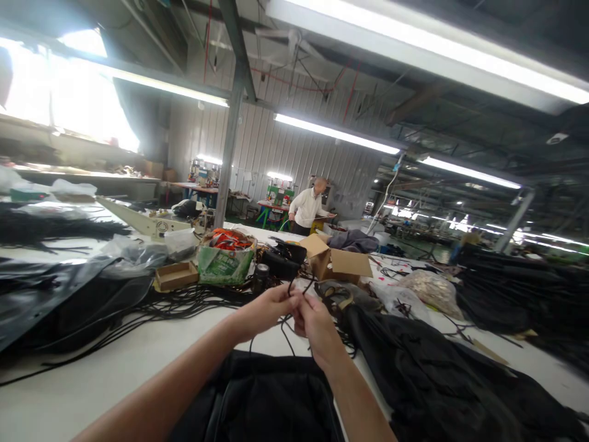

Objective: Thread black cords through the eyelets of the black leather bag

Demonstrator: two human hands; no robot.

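My left hand [264, 310] and my right hand [315, 325] meet above the table's middle, both pinched on a thin black cord [291, 285] that loops up between the fingers and trails down. Below them lies a black bag [262, 399] near the front edge. Black fabric [427, 374] is heaped just right of my right hand.
On the white table [115, 362] lie bundles of black cords [151, 310], a small flat carton [175, 275], a green box of orange parts [225, 255], an open cardboard box [338, 261] and plastic bags. A person in a white shirt [307, 210] stands far behind.
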